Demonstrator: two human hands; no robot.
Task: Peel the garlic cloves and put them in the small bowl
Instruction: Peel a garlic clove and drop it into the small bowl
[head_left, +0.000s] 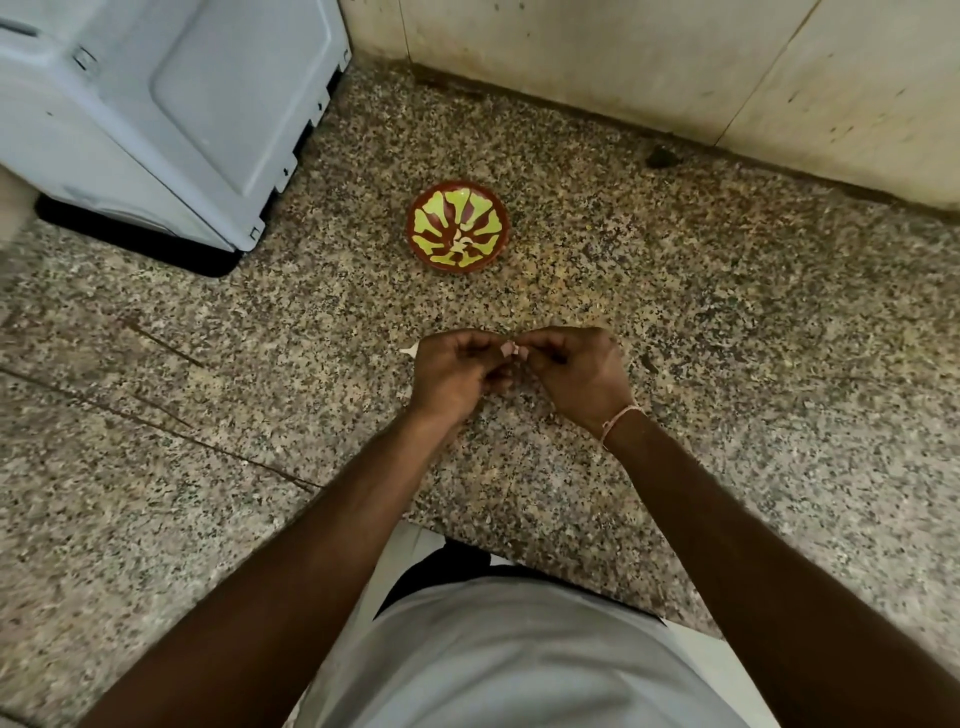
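Note:
A small brown bowl (458, 226) with a yellow-green pattern sits on the speckled stone counter (675, 322), a few pale pieces lying in its bottom. Nearer to me, my left hand (452, 371) and my right hand (574, 371) meet above the counter. Between their fingertips they pinch a small pinkish-white garlic clove (509, 352), mostly hidden by the fingers. A pale sliver of garlic or skin (408, 351) pokes out from behind my left hand.
A white appliance (171, 109) on a black base stands at the back left. A tiled wall (649, 67) closes off the counter at the back. The counter's front edge (519, 551) runs just before my body. A dark spot (661, 157) lies near the wall.

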